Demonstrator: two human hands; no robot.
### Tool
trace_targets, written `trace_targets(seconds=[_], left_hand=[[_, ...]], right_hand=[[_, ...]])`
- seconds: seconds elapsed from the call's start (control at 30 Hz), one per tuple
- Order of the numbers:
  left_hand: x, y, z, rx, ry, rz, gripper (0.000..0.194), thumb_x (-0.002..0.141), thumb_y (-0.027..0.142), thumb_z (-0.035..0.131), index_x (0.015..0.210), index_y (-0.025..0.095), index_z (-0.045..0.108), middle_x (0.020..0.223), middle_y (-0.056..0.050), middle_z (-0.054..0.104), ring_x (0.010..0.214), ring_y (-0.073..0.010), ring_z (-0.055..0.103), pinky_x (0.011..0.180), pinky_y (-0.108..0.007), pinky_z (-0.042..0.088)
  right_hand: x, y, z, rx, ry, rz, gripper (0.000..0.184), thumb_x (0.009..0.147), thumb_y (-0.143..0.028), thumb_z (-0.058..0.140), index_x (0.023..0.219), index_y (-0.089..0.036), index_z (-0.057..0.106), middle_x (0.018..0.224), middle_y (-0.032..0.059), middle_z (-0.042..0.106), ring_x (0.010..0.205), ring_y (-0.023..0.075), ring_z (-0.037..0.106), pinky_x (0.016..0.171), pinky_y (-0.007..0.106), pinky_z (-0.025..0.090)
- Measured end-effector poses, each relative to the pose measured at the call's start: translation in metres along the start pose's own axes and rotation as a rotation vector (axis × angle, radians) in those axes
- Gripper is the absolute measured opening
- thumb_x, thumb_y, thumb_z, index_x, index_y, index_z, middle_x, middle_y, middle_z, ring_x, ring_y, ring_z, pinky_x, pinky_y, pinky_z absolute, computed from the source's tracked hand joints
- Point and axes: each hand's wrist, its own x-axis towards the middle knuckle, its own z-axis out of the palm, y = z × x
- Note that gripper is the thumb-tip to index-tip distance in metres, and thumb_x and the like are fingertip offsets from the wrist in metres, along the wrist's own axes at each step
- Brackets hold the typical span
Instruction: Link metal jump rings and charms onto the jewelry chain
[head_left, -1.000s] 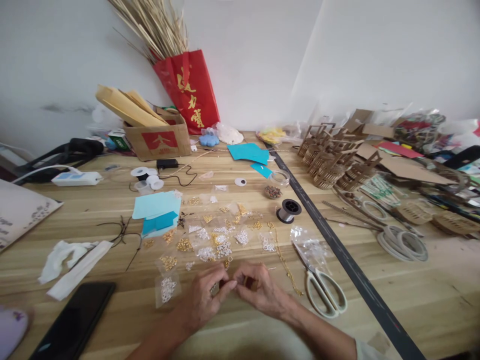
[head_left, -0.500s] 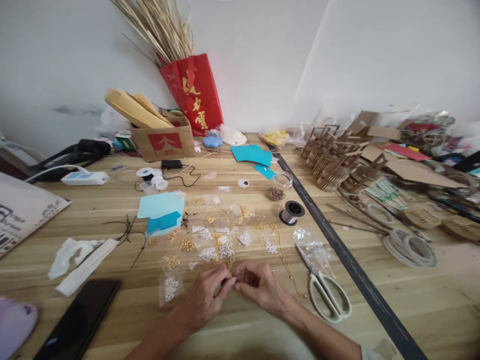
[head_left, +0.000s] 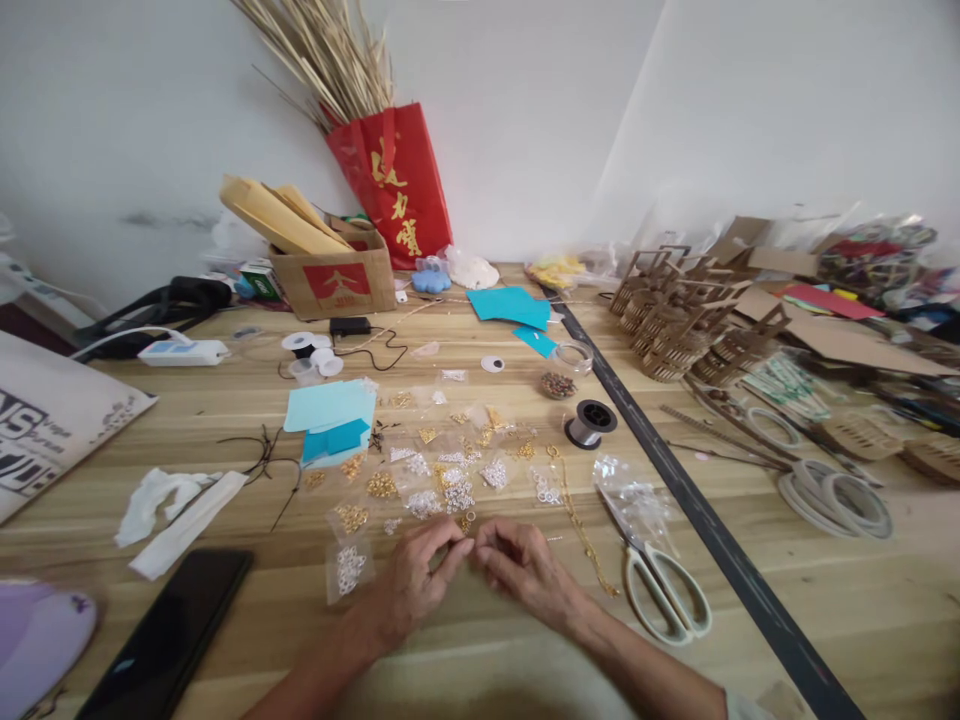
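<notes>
Low over the wooden table, my left hand (head_left: 424,573) and my right hand (head_left: 523,568) face each other with a narrow gap between their fingertips. Both are closed in a pinch; whatever they hold is too small to make out. Just beyond the fingers lie small bags of silver findings (head_left: 457,490) and gold findings (head_left: 382,485). A bag of silver rings (head_left: 349,570) rests left of my left hand. To the right of my right hand, a gold chain (head_left: 579,525) stretches toward white-handled scissors (head_left: 664,595).
A wire spool (head_left: 591,425) and a bowl of beads (head_left: 557,385) stand farther back. Blue paper (head_left: 330,405), white strips (head_left: 187,525) and a phone (head_left: 169,635) lie on the left. Small wooden baskets (head_left: 667,310) and coiled tubing (head_left: 836,498) occupy the right. A cardboard box (head_left: 337,283) stands behind.
My fingertips have moved slightly apart; they were touching before. The whole view has shifted a little, so the table things appear farther right.
</notes>
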Motion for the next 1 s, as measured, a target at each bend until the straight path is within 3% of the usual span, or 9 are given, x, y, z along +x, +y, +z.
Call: trace_targets(seconds=[0.13,0.23,0.47,0.63,1.0], left_hand=[[0.006,0.004,-0.008,-0.057,0.019,-0.191,0.027,0.094,0.028,0.048,0.069,0.018,0.055,0.064,0.001,0.058,0.060,-0.0139,0.056,0.059,-0.023,0.043],[0.009,0.000,-0.011,-0.078,0.076,-0.240,0.024,0.092,0.029,0.050,0.073,0.018,0.059,0.069,-0.001,0.063,0.065,-0.0152,0.059,0.063,-0.024,0.046],[0.011,-0.020,-0.009,0.055,0.078,-0.110,0.016,0.089,0.023,0.054,0.081,0.019,0.067,0.079,-0.004,0.069,0.078,-0.0190,0.063,0.073,-0.030,0.049],[0.009,-0.025,-0.013,0.234,-0.016,-0.070,0.017,0.088,0.018,0.054,0.077,0.019,0.066,0.078,-0.004,0.067,0.078,-0.0194,0.060,0.071,-0.030,0.048],[0.007,-0.027,-0.009,0.375,-0.096,0.060,0.025,0.094,0.022,0.050,0.075,0.020,0.066,0.076,-0.003,0.062,0.078,-0.0199,0.055,0.072,-0.032,0.044]], right_hand=[[0.000,0.004,-0.001,-0.016,0.041,-0.005,0.024,0.091,-0.037,0.054,0.078,-0.017,0.052,0.060,-0.0051,0.042,0.053,0.0094,0.038,0.048,0.021,0.028],[0.002,0.005,-0.002,-0.033,0.062,-0.015,0.022,0.091,-0.035,0.054,0.078,-0.018,0.052,0.061,-0.0048,0.043,0.053,0.0098,0.038,0.049,0.022,0.028],[-0.002,0.008,0.005,-0.171,-0.002,-0.060,0.014,0.088,-0.019,0.051,0.075,-0.018,0.053,0.063,-0.0045,0.045,0.057,0.0103,0.039,0.053,0.022,0.030],[-0.005,0.007,0.012,-0.304,-0.044,-0.126,0.013,0.082,-0.007,0.050,0.075,-0.018,0.051,0.069,-0.0034,0.048,0.063,0.0111,0.043,0.060,0.022,0.033],[-0.003,0.008,0.014,-0.340,-0.069,-0.220,0.014,0.083,-0.007,0.049,0.075,-0.019,0.051,0.072,-0.0015,0.051,0.065,0.0128,0.047,0.062,0.023,0.037]])
